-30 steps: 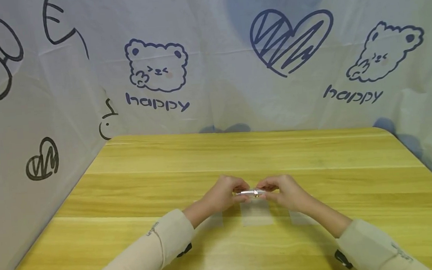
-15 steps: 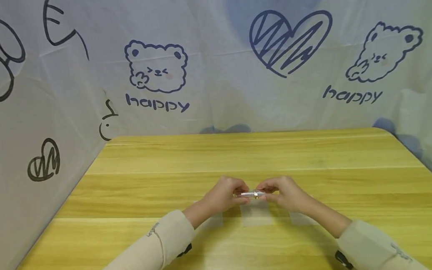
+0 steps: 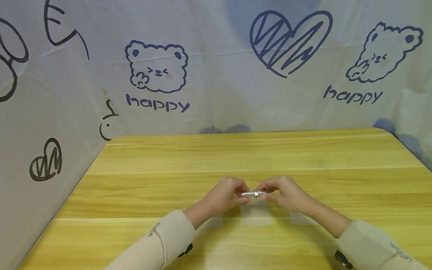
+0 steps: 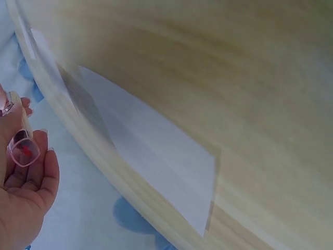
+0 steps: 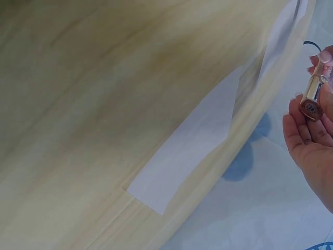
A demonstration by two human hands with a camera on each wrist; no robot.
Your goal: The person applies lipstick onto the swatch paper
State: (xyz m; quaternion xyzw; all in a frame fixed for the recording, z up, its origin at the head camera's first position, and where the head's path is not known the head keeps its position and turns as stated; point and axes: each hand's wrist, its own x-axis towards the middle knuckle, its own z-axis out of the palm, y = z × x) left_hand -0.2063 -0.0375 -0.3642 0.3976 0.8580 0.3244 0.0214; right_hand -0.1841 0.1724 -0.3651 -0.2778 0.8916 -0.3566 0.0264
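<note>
A small shiny tube, silvery with a gold part, lies level between the two hands in the head view. The left hand pinches its left end between thumb and fingers; the right hand pinches the right end. In the left wrist view, the tube's clear pinkish squared end shows beside the left hand. A gold end with a reddish-brown base shows at the right hand in the right wrist view. Fingers hide parts of the tube.
Three pale rectangles lie on the wooden table: a middle one just below the tube, a left one and a right one partly behind the forearms. A white cloth with drawings hangs behind the table.
Both hands keep their hold on the tube and stay almost in place. The tube sits very slightly lower in the head view than a second ago.
</note>
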